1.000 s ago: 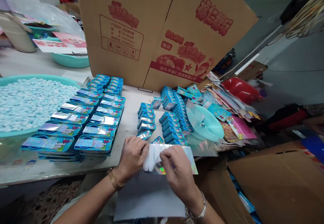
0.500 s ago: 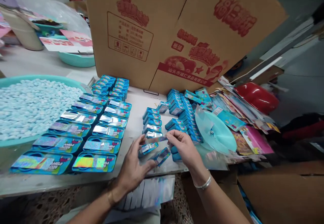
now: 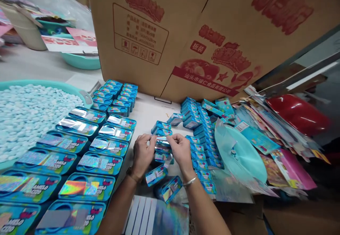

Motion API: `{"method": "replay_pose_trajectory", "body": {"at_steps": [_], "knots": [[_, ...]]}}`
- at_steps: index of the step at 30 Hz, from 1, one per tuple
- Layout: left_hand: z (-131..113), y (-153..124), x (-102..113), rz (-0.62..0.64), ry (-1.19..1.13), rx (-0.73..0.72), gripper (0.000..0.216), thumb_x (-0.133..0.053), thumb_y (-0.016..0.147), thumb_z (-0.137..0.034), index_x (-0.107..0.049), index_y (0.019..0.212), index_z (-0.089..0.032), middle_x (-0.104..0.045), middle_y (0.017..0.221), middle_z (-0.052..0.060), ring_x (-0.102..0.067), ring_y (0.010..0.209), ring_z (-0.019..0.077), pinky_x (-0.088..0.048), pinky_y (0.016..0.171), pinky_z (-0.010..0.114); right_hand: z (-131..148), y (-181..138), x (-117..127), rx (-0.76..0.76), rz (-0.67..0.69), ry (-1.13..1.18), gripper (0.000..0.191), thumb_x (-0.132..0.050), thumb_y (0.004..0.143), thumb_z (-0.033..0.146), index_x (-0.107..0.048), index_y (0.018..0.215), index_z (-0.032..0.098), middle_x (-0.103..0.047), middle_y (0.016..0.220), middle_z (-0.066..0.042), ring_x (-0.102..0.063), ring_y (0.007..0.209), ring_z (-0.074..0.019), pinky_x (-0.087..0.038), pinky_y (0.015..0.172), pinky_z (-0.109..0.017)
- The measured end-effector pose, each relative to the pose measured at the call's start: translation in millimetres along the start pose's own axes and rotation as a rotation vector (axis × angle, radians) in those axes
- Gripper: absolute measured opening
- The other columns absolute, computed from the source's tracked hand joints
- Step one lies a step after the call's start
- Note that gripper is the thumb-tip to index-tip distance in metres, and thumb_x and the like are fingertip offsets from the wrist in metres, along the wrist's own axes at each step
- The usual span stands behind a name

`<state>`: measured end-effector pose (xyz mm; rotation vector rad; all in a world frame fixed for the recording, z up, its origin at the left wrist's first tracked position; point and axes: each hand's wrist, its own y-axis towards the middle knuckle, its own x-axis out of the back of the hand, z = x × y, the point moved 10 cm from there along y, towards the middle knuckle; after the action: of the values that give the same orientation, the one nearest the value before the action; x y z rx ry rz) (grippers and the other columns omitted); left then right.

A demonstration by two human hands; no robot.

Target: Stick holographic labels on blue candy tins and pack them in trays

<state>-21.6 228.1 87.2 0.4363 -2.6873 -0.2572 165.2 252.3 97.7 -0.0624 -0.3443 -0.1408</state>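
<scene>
My left hand [image 3: 143, 154] and my right hand [image 3: 182, 153] are both closed, thumbs and fingertips pinching the two ends of a shiny sticker strip [image 3: 162, 139]. The strip lies across the top of a small blue box in a short row; I cannot tell whether it is stuck down. A curled shiny strip [image 3: 168, 160] hangs by my right fingers. Below my hands, one blue box [image 3: 156, 175] and another blue box [image 3: 170, 189] lie askew near the table edge. A sheet of holographic stickers [image 3: 159, 215] is on my lap side, below the edge.
Two columns of blue boxes with shiny strips [image 3: 87, 189] fill the left. Beyond them is a turquoise basin of pale blue candies [image 3: 29, 118]. A large carton [image 3: 148, 75] stands behind. At right are stacked blue boxes [image 3: 200, 157], a turquoise bowl [image 3: 255, 157] and printed packets [image 3: 294, 166].
Both hands have moved forward with the strip, from above the loose boxes onto the short row of boxes. The view has shifted closer to the table.
</scene>
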Motion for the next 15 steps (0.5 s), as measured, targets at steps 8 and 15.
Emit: {"method": "replay_pose_trajectory", "body": {"at_steps": [8, 15], "knots": [[16.4, 16.1, -19.2, 0.047, 0.12, 0.014, 0.034, -0.048, 0.093, -0.029, -0.055, 0.061, -0.021, -0.06, 0.066, 0.003, -0.055, 0.075, 0.02, -0.037, 0.071, 0.03, -18.5, 15.5, 2.8, -0.025, -0.06, -0.271, 0.029, -0.062, 0.079, 0.043, -0.061, 0.062, 0.02, -0.05, 0.051, 0.005, -0.044, 0.051, -0.012, -0.031, 0.051, -0.023], [33.0, 13.9, -28.3, 0.047, 0.046, 0.065, 0.035, -0.05, 0.09, -0.032, -0.05, 0.057, -0.021, -0.055, 0.063, 0.002, -0.053, 0.074, 0.0191, -0.035, 0.069, 0.03, -8.7, 15.5, 0.0, 0.04, -0.056, -0.488, 0.028, -0.056, 0.085, 0.039, -0.059, 0.062, 0.022, -0.056, 0.053, 0.003, -0.051, 0.054, -0.0149, -0.031, 0.055, -0.024]]}}
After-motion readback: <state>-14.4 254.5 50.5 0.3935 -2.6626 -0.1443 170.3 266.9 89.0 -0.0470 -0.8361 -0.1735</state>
